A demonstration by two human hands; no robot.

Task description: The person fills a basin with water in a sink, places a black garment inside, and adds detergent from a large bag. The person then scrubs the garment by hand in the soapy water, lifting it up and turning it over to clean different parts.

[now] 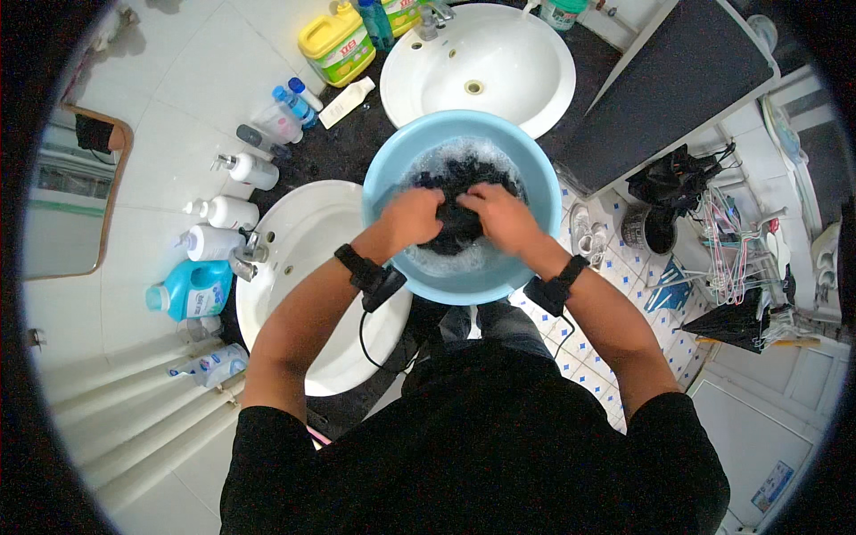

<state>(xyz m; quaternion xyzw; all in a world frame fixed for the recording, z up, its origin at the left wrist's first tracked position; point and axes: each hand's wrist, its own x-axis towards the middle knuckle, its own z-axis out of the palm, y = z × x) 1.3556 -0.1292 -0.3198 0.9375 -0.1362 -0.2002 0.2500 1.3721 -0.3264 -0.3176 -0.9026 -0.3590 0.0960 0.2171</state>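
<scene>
A light blue plastic basin (547, 183) holds soapy water with white suds (446, 259) round a wet black cloth (458, 234). From the left, my left hand (414, 217) closes its fingers on the cloth. My right hand (505, 217) grips the cloth from the other side, thumb and fingers curled in toward the middle. Only a small gap separates the two hands. Part of the cloth is under the suds, and some fingertips are hidden in it. A black strap with a small device sits on each wrist.
The basin stands between two white sinks, one beyond (410, 76) and one at the left (259, 294). Bottles, including a blue detergent jug (198, 290) and a yellow jug (337, 45), line the dark counter. At right are a dark panel (678, 80), a bin (649, 230) and hangers (724, 236).
</scene>
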